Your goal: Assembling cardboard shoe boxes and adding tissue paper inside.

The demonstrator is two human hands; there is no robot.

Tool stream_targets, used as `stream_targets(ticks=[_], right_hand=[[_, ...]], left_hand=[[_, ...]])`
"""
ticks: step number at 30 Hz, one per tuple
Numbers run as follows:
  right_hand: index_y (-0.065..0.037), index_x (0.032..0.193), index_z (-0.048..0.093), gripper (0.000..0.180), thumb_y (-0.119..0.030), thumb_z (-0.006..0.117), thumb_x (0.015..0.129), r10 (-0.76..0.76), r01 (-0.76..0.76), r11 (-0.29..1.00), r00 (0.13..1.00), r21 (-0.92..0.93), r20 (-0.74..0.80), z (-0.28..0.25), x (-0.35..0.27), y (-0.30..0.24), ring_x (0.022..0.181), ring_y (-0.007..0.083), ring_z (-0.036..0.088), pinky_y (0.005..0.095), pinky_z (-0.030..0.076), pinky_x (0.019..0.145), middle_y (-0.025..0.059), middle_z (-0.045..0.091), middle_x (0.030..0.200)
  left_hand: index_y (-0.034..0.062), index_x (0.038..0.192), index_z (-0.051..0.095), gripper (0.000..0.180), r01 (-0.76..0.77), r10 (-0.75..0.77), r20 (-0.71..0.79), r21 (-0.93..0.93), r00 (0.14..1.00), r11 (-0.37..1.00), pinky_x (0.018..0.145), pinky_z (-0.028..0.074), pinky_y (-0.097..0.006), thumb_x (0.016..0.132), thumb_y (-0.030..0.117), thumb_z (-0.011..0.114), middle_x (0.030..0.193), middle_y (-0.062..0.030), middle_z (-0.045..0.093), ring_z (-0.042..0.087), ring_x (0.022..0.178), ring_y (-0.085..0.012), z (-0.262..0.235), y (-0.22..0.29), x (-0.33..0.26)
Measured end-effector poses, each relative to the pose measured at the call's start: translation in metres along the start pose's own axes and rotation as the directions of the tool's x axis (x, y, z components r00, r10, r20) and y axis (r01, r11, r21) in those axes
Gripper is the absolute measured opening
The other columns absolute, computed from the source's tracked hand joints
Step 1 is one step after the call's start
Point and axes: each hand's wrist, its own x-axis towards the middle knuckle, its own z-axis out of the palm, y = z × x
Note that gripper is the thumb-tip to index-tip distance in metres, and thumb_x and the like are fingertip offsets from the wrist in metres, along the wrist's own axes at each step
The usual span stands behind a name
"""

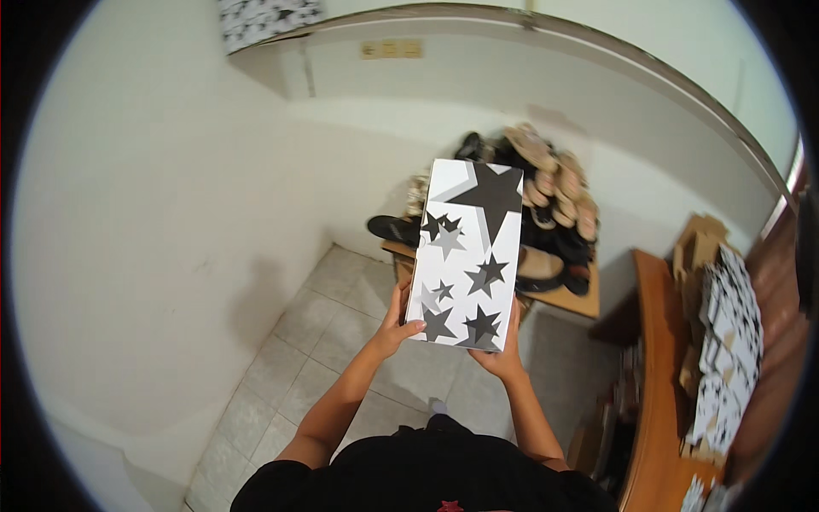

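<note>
A white shoebox [467, 277] printed with black and grey stars is held up in front of me, its lid on. My left hand [395, 324] grips the near left corner, thumb resting on the top face. At the near right side my right hand [503, 348] is closed round the edge, its fingers partly hidden under the box. Behind the box, a pile of sandals and shoes [563, 183] in beige and black lies on a small wooden table [570, 299]. One black shoe [392, 229] shows to the left of the box.
On the right stands an orange-brown wooden desk [655, 375] bearing a stack of flat star-patterned cardboard [725, 350]. A shelf [589, 36] runs along the wall above, with another star-patterned box [266, 19] at its left end. Pale tiles cover the floor [341, 328]; a white wall [162, 213] rises at left.
</note>
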Motion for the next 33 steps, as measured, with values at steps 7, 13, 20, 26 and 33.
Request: stream_targets(ticks=[7,13,20,26,33], right_hand=[[0.005,0.137,0.013,0.100,-0.025,0.070,0.061,-0.309,0.276,0.913,0.949,0.302,0.065,0.000,0.009,0.081,0.127,0.0421,0.023,0.0449,0.021,0.104,0.0251,0.017,0.142],[0.003,0.138,0.015,0.102,-0.028,0.074,0.060,-0.666,0.668,0.697,0.738,0.261,-0.107,0.017,0.073,0.111,0.125,0.0404,0.028,0.0460,0.027,0.101,0.0246,0.023,0.139],[0.006,0.136,0.017,0.096,-0.034,0.071,0.068,-0.829,0.859,0.485,0.511,0.163,-0.225,0.066,0.206,0.043,0.119,0.0404,0.035,0.0427,0.031,0.098,0.0282,0.030,0.130],[0.012,0.131,0.019,0.090,-0.036,0.067,0.072,-0.726,0.725,0.671,0.685,0.158,-0.058,0.145,0.330,-0.010,0.112,0.0372,0.044,0.0384,0.038,0.093,0.0296,0.041,0.120],[0.023,0.120,0.023,0.091,-0.050,0.055,0.078,-0.580,0.581,0.789,0.812,-0.199,0.069,0.239,0.416,-0.030,0.103,0.0377,0.054,0.0535,0.029,0.096,0.0278,0.057,0.105]], left_hand=[[0.0021,0.140,0.006,0.119,-0.238,0.249,-0.224,0.074,0.942,0.968,0.107,0.012,-0.036,0.056,0.045,0.078,0.143,-0.0133,0.018,0.017,0.133,-0.0251,0.026,-0.076,-0.039],[0.0013,0.139,0.012,0.123,-0.249,0.422,-0.177,0.587,0.889,0.771,0.103,0.026,-0.036,0.046,0.025,0.090,0.138,-0.0129,0.029,0.028,0.128,-0.0223,0.004,-0.099,-0.006],[-0.0006,0.124,0.031,0.073,-0.547,0.847,-0.217,0.681,0.485,0.487,0.086,0.044,-0.031,0.068,0.007,0.076,0.114,-0.0113,0.049,0.051,0.104,-0.0188,-0.068,-0.015,0.068],[-0.0025,0.121,0.039,0.062,-0.545,0.905,-0.162,0.752,0.393,0.371,0.081,0.047,-0.027,0.073,0.012,0.074,0.106,-0.0111,0.056,0.055,0.097,-0.0169,-0.189,0.073,0.136],[-0.0029,0.121,0.044,0.049,-0.529,0.864,-0.210,0.717,0.458,0.455,0.078,0.045,-0.023,0.081,0.015,0.066,0.101,-0.0078,0.060,0.057,0.090,-0.0110,-0.317,0.102,0.203]])
